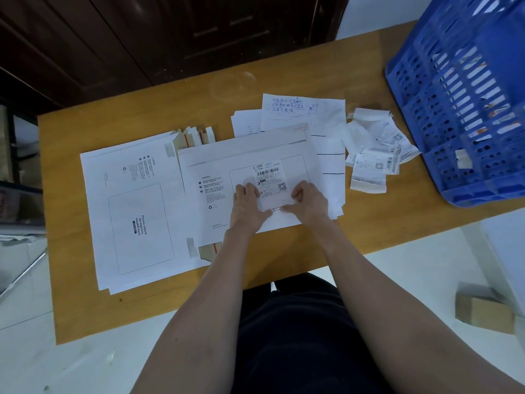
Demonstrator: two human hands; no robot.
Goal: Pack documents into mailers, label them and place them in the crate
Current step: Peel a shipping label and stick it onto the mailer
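Observation:
A white cardboard mailer [216,177] lies flat on the wooden table [284,251] in front of me. A barcode shipping label [270,177] sits inside the mailer's printed waybill frame. My left hand [247,207] holds the label's lower left edge, its thumb stretched out under the label's bottom edge. My right hand [308,203] has curled fingers on the label's lower right edge. The blue plastic crate [466,115] stands tilted at the table's right end, with mailers showing through its slots.
A stack of empty white mailers [133,211] lies to the left. Handwritten and lined paper sheets [321,129] lie behind and to the right of the mailer. Loose labels and peeled backing papers [372,155] are heaped near the crate. A small cardboard box [484,314] sits on the floor.

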